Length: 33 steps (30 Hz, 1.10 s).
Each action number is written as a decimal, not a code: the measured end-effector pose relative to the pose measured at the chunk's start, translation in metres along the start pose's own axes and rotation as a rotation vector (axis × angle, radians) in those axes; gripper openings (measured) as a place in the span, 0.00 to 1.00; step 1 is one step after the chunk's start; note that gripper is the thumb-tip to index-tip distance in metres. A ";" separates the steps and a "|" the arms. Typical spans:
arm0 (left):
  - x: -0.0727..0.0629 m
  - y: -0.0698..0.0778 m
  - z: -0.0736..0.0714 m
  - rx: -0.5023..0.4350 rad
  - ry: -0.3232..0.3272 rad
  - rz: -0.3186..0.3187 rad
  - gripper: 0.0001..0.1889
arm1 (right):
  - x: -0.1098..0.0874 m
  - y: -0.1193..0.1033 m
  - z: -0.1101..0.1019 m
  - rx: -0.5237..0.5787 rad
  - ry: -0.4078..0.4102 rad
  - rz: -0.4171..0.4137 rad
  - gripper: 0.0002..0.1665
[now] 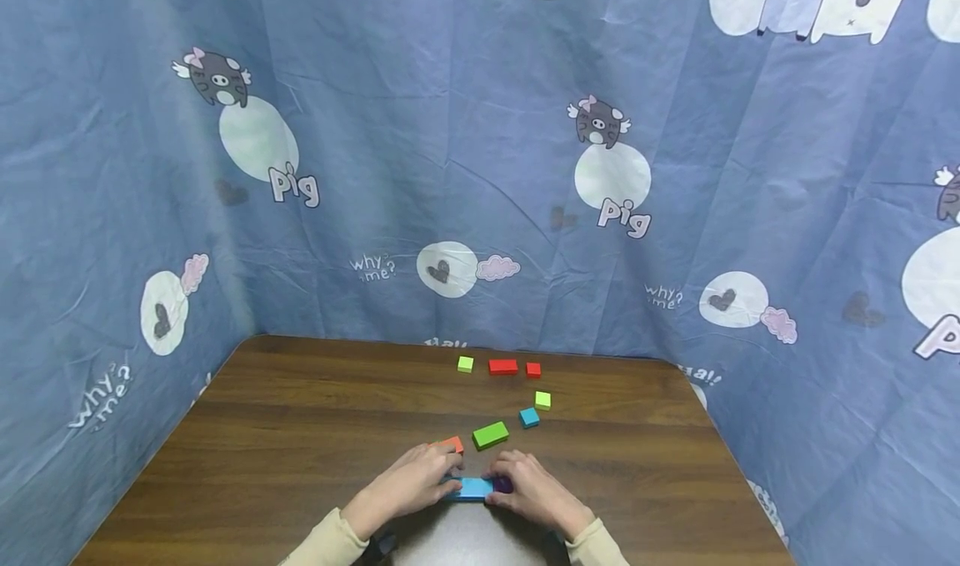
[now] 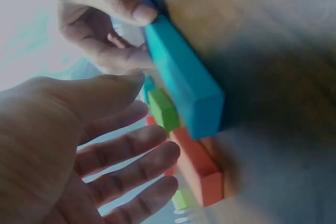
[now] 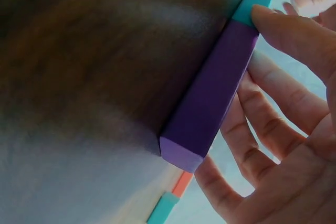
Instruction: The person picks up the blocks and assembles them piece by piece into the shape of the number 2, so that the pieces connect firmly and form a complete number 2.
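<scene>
A long blue block (image 1: pixel 475 488) lies on the table between the hands, end to end with a purple block (image 3: pixel 210 87). My right hand (image 1: pixel 528 487) pinches across their join, thumb on the near side and fingers behind the purple block. Beside the blue block's other end is my left hand (image 1: pixel 420 476); in the left wrist view its fingers (image 2: pixel 134 166) are spread and loosely straight, holding nothing. Just beyond that hand an orange block (image 2: pixel 199 169) lies partly hidden in the head view. A green block (image 1: pixel 491 436) sits a little behind the blue one.
Farther back on the wooden table (image 1: pixel 300 416) are a small blue block (image 1: pixel 528 418), a lime cube (image 1: pixel 543 400), another lime cube (image 1: pixel 465 364), a long red block (image 1: pixel 502 367) and a small red block (image 1: pixel 533 370). A patterned blue curtain (image 1: pixel 510 199) surrounds the table's back and sides.
</scene>
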State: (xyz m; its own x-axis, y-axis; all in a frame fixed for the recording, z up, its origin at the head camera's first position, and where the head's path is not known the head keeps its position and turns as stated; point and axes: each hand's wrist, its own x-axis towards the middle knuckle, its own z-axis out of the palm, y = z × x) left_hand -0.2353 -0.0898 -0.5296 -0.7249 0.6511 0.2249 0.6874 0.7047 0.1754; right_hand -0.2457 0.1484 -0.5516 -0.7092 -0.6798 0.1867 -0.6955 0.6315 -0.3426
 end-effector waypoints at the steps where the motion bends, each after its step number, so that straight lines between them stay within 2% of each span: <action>1: 0.001 0.000 -0.002 -0.004 0.014 0.003 0.10 | 0.000 0.000 0.000 -0.001 -0.001 0.001 0.14; 11: 0.013 -0.008 -0.022 -0.010 0.135 -0.006 0.11 | 0.001 0.000 -0.003 0.022 -0.021 0.030 0.14; 17: 0.020 -0.011 -0.029 -0.041 0.164 -0.076 0.11 | 0.001 0.000 -0.003 0.014 -0.027 0.029 0.14; 21: 0.022 -0.015 -0.029 -0.071 0.170 -0.136 0.11 | 0.001 0.000 -0.002 0.009 -0.027 0.026 0.15; 29: 0.024 -0.028 -0.018 -0.111 0.191 -0.199 0.14 | 0.000 -0.001 -0.002 0.008 -0.013 0.019 0.14; 33: 0.023 -0.033 -0.013 -0.120 0.178 -0.232 0.14 | -0.002 -0.002 -0.003 0.012 0.001 0.008 0.14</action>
State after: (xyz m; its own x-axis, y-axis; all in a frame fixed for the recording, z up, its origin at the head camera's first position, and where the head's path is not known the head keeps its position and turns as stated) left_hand -0.2739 -0.1017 -0.5174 -0.8512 0.4100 0.3276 0.5125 0.7836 0.3512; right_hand -0.2436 0.1497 -0.5489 -0.7149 -0.6743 0.1852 -0.6884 0.6323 -0.3553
